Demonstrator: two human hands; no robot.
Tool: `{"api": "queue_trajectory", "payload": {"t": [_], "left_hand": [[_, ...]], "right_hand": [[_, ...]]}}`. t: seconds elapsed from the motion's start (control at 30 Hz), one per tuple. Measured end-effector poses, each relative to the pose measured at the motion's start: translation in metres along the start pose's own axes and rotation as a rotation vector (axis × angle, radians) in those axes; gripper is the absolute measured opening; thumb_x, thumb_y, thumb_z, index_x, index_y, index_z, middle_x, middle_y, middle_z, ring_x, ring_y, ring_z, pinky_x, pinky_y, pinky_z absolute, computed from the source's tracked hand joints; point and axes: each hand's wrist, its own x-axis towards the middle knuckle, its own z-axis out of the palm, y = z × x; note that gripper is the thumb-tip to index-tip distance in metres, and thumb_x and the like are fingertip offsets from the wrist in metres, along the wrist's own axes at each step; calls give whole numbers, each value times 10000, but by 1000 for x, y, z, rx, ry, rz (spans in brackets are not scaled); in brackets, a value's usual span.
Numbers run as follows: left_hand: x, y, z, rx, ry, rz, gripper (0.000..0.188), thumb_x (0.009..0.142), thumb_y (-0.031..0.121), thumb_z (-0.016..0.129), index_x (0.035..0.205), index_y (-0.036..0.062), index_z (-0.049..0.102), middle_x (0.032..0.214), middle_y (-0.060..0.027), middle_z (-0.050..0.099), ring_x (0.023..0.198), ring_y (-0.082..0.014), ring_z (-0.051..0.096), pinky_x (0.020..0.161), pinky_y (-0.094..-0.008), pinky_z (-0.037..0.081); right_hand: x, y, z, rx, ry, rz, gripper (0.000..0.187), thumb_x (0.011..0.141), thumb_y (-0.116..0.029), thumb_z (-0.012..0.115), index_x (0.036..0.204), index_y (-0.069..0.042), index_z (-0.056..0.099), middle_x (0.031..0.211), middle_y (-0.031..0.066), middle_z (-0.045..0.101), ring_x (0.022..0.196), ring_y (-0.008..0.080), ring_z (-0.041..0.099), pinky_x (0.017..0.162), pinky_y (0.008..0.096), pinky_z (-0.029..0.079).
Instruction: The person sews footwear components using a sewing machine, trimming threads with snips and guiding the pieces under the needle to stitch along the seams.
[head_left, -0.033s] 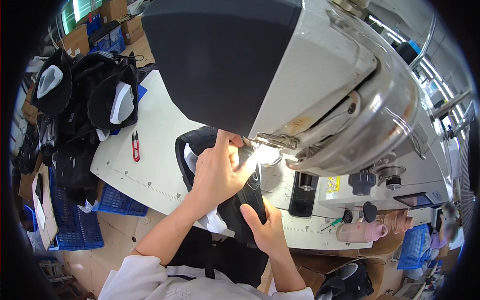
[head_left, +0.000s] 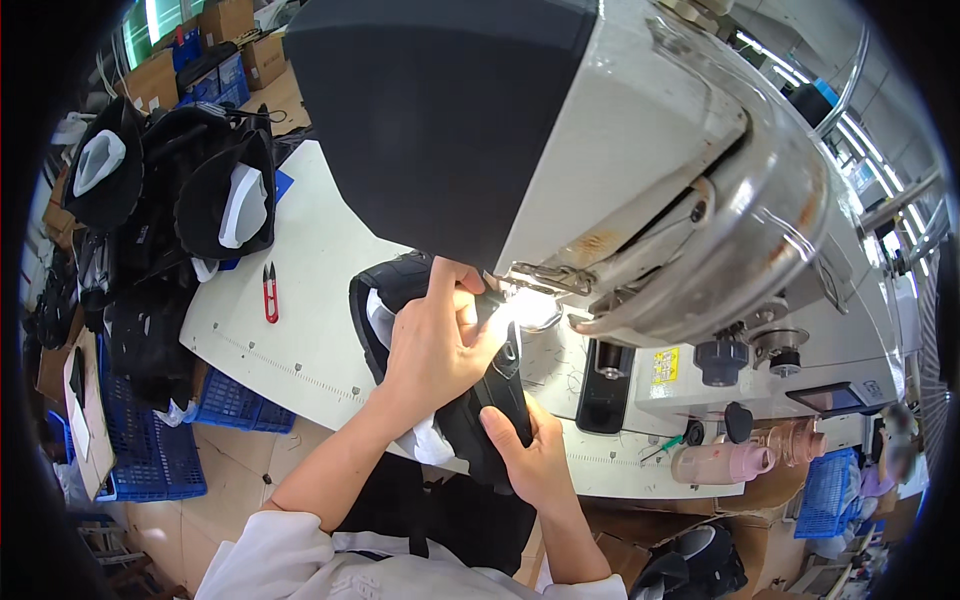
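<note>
A black padded, strap-like piece (head_left: 484, 462) with white lining (head_left: 432, 443) lies across the front of the sewing machine's work table. Its far end sits beside the brightly lit stitching area (head_left: 535, 308) under the sewing machine (head_left: 650, 160). My left hand (head_left: 430, 345) rests over the piece, fingers bent and pinching it close to the light. Glare hides the exact fingertip contact. With its thumb on top and the fingers underneath, my right hand (head_left: 538, 462) grips the near end of the piece.
Red-handled thread snips (head_left: 271, 295) lie left on the white table (head_left: 300, 335). A pile of black padded pieces (head_left: 150, 230) stands at far left, above blue crates (head_left: 150, 450). A black phone-like slab (head_left: 602, 395) and pink bottles (head_left: 720, 464) are at right.
</note>
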Motion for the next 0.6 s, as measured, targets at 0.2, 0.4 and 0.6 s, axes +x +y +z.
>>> {"api": "queue_trajectory", "payload": {"t": [0.2,0.4,0.6], "left_hand": [[-6,4,2,-307,-2,-156,341,826,-43,610,1081,10,391,618,-76,519,469,-145,508,472,-282,376],[-6,13,2,-331,8,-95,350,862,-67,541,1142,5,345,656,-101,525,500,-165,503,505,-288,379],[3,11,-8,-279,-45,-31,440,870,-71,526,1249,-7,313,665,-117,534,487,-223,497,508,-315,388]], "right_hand": [[-1,-2,-5,25,-18,67,318,958,-241,658,1079,47,596,918,50,653,778,61,571,683,228,499],[-4,-2,-11,3,-26,50,307,957,-216,657,1093,52,596,920,47,655,786,60,574,695,221,491],[0,-3,4,18,32,4,298,960,-209,652,1114,42,610,923,44,659,793,55,573,687,214,475]]}}
